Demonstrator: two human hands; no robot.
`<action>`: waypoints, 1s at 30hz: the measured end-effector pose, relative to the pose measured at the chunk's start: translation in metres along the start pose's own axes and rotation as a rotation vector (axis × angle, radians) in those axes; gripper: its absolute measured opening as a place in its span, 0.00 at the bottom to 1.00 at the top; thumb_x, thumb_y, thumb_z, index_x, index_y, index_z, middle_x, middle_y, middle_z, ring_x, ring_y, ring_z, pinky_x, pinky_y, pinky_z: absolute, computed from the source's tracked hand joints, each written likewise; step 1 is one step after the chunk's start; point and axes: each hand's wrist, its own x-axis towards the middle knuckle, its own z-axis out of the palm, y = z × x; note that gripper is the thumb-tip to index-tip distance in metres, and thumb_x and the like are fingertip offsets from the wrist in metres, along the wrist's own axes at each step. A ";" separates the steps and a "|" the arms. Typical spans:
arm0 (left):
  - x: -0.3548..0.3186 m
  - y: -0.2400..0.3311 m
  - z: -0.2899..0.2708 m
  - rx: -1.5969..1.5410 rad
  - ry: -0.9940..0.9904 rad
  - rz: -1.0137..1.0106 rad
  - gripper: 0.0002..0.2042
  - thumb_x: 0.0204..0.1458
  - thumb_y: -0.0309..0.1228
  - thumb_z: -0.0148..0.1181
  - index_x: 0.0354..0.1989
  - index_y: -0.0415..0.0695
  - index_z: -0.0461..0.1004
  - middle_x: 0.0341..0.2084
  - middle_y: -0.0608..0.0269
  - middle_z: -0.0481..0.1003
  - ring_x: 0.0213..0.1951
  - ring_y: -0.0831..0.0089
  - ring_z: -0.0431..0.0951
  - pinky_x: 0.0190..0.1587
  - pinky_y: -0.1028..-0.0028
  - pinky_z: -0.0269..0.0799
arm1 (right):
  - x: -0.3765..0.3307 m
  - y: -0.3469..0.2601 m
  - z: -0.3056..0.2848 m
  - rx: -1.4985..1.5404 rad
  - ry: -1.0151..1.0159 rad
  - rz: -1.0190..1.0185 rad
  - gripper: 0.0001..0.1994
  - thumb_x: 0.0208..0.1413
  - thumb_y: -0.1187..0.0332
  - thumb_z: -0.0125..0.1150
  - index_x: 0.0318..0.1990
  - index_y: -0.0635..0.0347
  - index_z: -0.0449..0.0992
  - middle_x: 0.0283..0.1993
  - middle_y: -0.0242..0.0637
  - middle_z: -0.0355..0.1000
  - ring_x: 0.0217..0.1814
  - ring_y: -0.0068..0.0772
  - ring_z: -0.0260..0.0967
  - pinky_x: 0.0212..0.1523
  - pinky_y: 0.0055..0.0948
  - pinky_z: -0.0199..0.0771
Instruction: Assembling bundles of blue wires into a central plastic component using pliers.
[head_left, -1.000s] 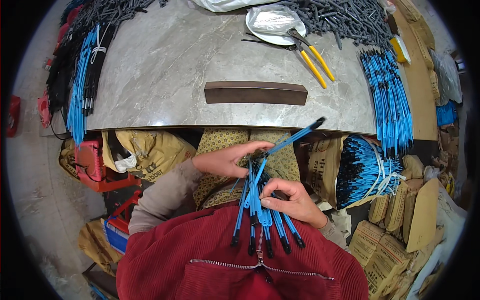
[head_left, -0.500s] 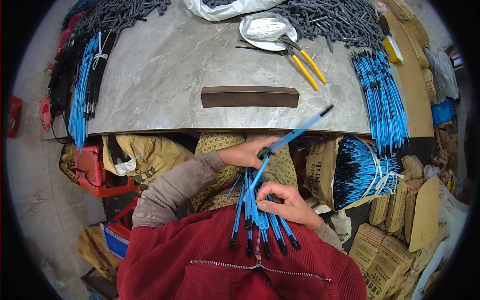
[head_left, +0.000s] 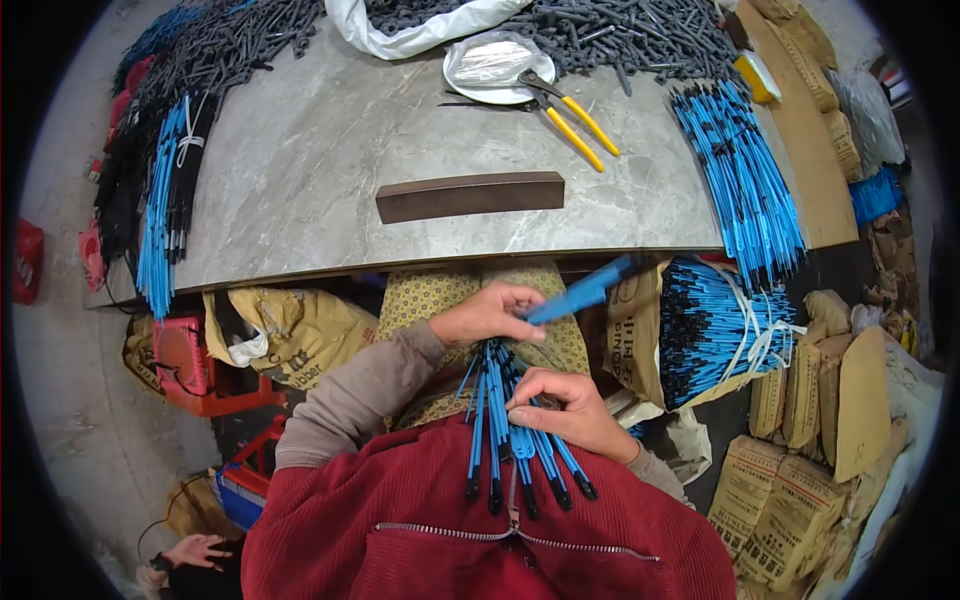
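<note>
My left hand (head_left: 488, 314) is closed around a few thin blue rods (head_left: 580, 293) with dark ends, blurred by motion, which point up and right past the table edge. A loose bunch of similar blue rods with black tips (head_left: 520, 440) lies fanned out on my lap and red jacket, just below that hand. At the right side of the bunch, the thumb and forefinger of my right hand (head_left: 572, 410) are pinched together against the rods. What sits between those fingertips is too small to make out.
On the grey table lie a dark brown bar (head_left: 470, 197), yellow-handled pliers (head_left: 575, 125) and heaps of grey plastic parts (head_left: 630, 40). Blue rods (head_left: 740, 180) are stacked at right, above a full sack (head_left: 635, 340). Another person's hand (head_left: 192, 552) shows at lower left.
The rod that stretched between my hands no longer spans them. The rods in my left hand have swung lower. Another person's hand has appeared at lower left, and the view has shifted slightly.
</note>
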 end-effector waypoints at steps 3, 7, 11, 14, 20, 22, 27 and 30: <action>-0.010 0.013 0.006 -0.064 -0.069 -0.011 0.16 0.52 0.22 0.68 0.50 0.38 0.76 0.41 0.68 0.77 0.46 0.81 0.75 0.52 0.76 0.71 | -0.001 -0.004 -0.001 -0.042 -0.011 0.014 0.04 0.58 0.74 0.66 0.38 0.65 0.79 0.36 0.32 0.76 0.40 0.21 0.73 0.43 0.23 0.72; -0.021 0.024 0.008 -0.064 -0.136 -0.039 0.13 0.53 0.21 0.66 0.47 0.37 0.77 0.41 0.68 0.77 0.47 0.80 0.74 0.52 0.76 0.70 | -0.002 -0.003 -0.001 -0.043 -0.022 0.030 0.05 0.58 0.73 0.66 0.38 0.65 0.79 0.36 0.31 0.76 0.40 0.20 0.72 0.43 0.23 0.72; -0.024 0.036 0.010 0.013 -0.232 0.019 0.09 0.53 0.22 0.67 0.43 0.37 0.78 0.39 0.66 0.76 0.46 0.77 0.74 0.51 0.74 0.69 | -0.002 -0.004 0.001 -0.040 -0.024 0.045 0.05 0.59 0.72 0.66 0.38 0.64 0.79 0.35 0.30 0.76 0.40 0.18 0.71 0.43 0.22 0.72; -0.027 0.045 0.010 0.089 -0.273 0.079 0.08 0.52 0.22 0.67 0.40 0.37 0.79 0.38 0.64 0.76 0.45 0.76 0.73 0.50 0.73 0.68 | -0.003 -0.003 0.003 -0.033 -0.006 0.063 0.05 0.59 0.72 0.66 0.38 0.64 0.79 0.35 0.29 0.76 0.39 0.17 0.71 0.43 0.22 0.72; -0.044 0.053 0.016 0.278 -0.131 0.231 0.05 0.53 0.23 0.67 0.37 0.38 0.79 0.36 0.63 0.75 0.43 0.73 0.74 0.48 0.72 0.69 | -0.003 -0.004 0.006 -0.011 0.056 0.104 0.06 0.60 0.71 0.65 0.38 0.64 0.78 0.34 0.29 0.75 0.38 0.16 0.70 0.42 0.21 0.71; -0.055 0.049 0.018 0.304 -0.082 0.260 0.05 0.53 0.23 0.67 0.37 0.38 0.79 0.36 0.62 0.76 0.43 0.72 0.75 0.48 0.72 0.69 | -0.003 -0.003 0.007 -0.023 0.062 0.086 0.06 0.61 0.70 0.65 0.37 0.64 0.78 0.34 0.29 0.75 0.38 0.16 0.70 0.41 0.21 0.71; -0.079 0.030 0.030 0.419 0.163 0.392 0.06 0.53 0.26 0.67 0.37 0.38 0.80 0.35 0.60 0.76 0.41 0.70 0.76 0.44 0.72 0.71 | 0.003 -0.004 0.008 -0.048 0.069 0.052 0.06 0.62 0.70 0.63 0.36 0.64 0.76 0.33 0.27 0.75 0.37 0.15 0.70 0.40 0.21 0.71; -0.089 0.017 0.038 0.464 0.286 0.464 0.08 0.52 0.28 0.68 0.38 0.38 0.80 0.34 0.59 0.76 0.40 0.68 0.77 0.43 0.71 0.72 | 0.006 -0.002 0.010 -0.028 0.056 0.069 0.06 0.62 0.70 0.62 0.35 0.64 0.76 0.32 0.27 0.74 0.37 0.15 0.69 0.39 0.21 0.70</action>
